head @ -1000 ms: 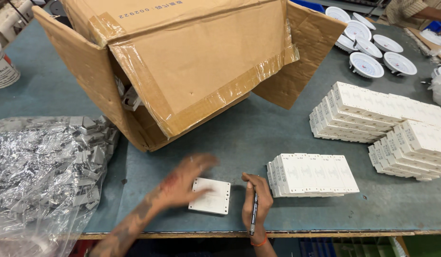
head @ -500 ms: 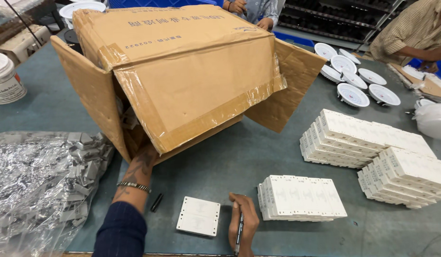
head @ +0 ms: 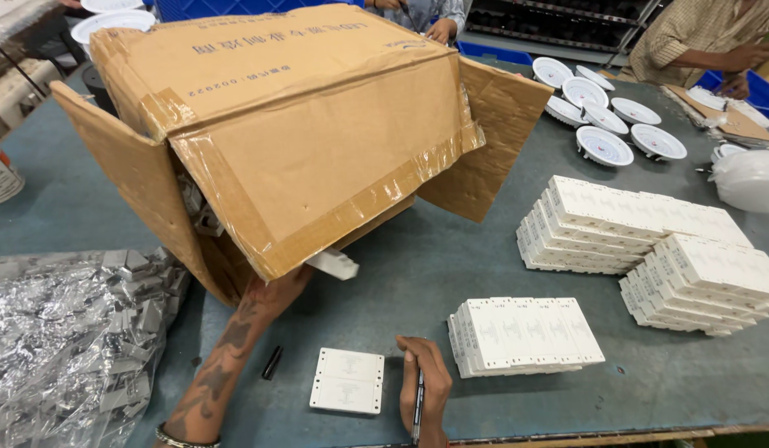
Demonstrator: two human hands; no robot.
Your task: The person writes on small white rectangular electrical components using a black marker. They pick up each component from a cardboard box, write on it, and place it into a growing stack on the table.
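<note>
We see the left hand [head: 278,286] reaching under the front flap of the big tipped cardboard box [head: 293,141], its fingers hidden inside, so we cannot tell whether it grips anything; a white module [head: 333,264] pokes out from under that flap just beside it. In front of the box, near the table edge, the right hand [head: 424,388] is curled closed around a dark pen [head: 417,406], just right of a flat white plate [head: 348,380]. A small black cap [head: 271,362] lies left of that plate, and a row of white modules [head: 525,334] stands to the right of the box's opening.
</note>
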